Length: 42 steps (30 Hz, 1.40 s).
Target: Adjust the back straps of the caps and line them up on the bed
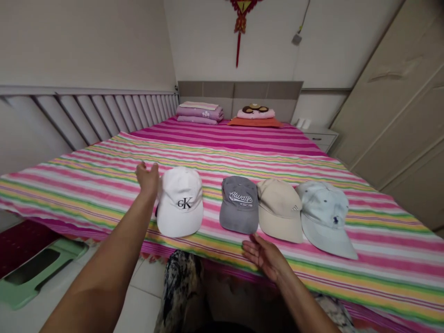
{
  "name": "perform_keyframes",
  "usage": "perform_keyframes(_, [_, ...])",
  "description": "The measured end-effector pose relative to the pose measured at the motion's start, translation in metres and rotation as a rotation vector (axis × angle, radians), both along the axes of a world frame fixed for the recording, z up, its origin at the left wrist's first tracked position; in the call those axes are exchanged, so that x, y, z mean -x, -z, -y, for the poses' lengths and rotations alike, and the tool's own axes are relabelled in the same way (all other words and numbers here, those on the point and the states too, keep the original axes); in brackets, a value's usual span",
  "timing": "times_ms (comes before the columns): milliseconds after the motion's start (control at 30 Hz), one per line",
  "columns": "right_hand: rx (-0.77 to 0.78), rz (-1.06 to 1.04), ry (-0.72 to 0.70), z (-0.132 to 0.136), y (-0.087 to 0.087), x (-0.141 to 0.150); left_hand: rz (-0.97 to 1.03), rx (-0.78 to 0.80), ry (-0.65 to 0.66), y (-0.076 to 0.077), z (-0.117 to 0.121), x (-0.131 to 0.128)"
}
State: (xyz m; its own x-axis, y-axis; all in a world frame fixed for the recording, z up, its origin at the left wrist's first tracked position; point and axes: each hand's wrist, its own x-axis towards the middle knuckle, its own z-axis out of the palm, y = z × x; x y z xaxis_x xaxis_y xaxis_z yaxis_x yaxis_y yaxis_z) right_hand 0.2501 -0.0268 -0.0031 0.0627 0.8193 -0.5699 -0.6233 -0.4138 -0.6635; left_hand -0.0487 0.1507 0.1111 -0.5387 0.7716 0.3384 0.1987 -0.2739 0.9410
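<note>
The right hand (265, 256) is nearest, at the front edge of the striped bed (222, 159), its fingers (250, 247) spread open and gripping nothing. Just beyond those fingertips, a gray cap (239, 204) printed "Always" and a beige cap (279, 210) lie side by side, touching. A pale blue cap (324, 217) with a small dark emblem touches the beige cap on the side away from the gray one, farther right of the right fingers. All 4 caps lie on the bed with their brims toward the person.

Well left of the right fingers, a green plastic stool (38, 273) stands on the tiled floor. The left hand (148, 179) is raised over the bed, its fingers (143, 170) loosely open and holding nothing. Just right of those fingers is a white cap (180, 201) marked "CK"; I cannot tell whether they touch it.

Far beyond the fingers, folded bedding (199, 113) and a pink pillow (255, 113) rest against the headboard (239, 92).
</note>
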Motion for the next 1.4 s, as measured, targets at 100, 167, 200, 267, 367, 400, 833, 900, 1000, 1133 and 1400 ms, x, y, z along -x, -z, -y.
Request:
perform_keyframes(100, [0.017, -0.071, 0.096, -0.015, 0.003, 0.002, -0.791, -0.135, 0.072, 0.038, 0.024, -0.016])
perform_keyframes(167, [0.007, -0.107, 0.148, -0.028, 0.004, 0.005, -1.22, -0.157, 0.331, 0.064, 0.041, -0.03])
perform_keyframes(200, [-0.002, -0.122, 0.162, -0.034, 0.005, 0.006, -1.294, -0.152, 0.376, 0.075, 0.046, -0.035])
perform_keyframes(267, [-0.037, -0.146, 0.165, -0.039, 0.003, 0.008, -1.436, -0.074, 0.364, 0.088, 0.046, -0.038])
perform_keyframes(367, [-0.137, -0.165, 0.134, -0.032, -0.004, 0.01, -1.368, 0.048, 0.321, 0.087, 0.03, -0.034])
perform_keyframes(400, [-0.177, -0.165, 0.115, -0.027, -0.007, 0.01, -1.262, 0.069, 0.32, 0.083, 0.024, -0.034])
perform_keyframes(833, [-0.365, 0.152, -0.241, 0.048, 0.016, -0.02, 0.848, 0.467, 1.276, 0.073, 0.093, -0.118])
perform_keyframes(900, [-0.35, 0.184, -0.299, 0.058, 0.015, -0.023, 0.88, 0.47, 1.252, 0.078, 0.099, -0.12])
perform_keyframes(1000, [-0.377, 0.15, -0.344, 0.067, 0.002, -0.033, 0.81, 0.436, 1.229, 0.077, 0.11, -0.125])
perform_keyframes(1133, [-0.473, 0.043, -0.268, 0.064, -0.025, -0.046, 0.556, 0.331, 1.344, 0.061, 0.129, -0.133])
perform_keyframes(1400, [-0.441, 0.091, -0.085, 0.053, -0.054, -0.033, 0.699, 0.47, 1.615, 0.059, 0.16, -0.137])
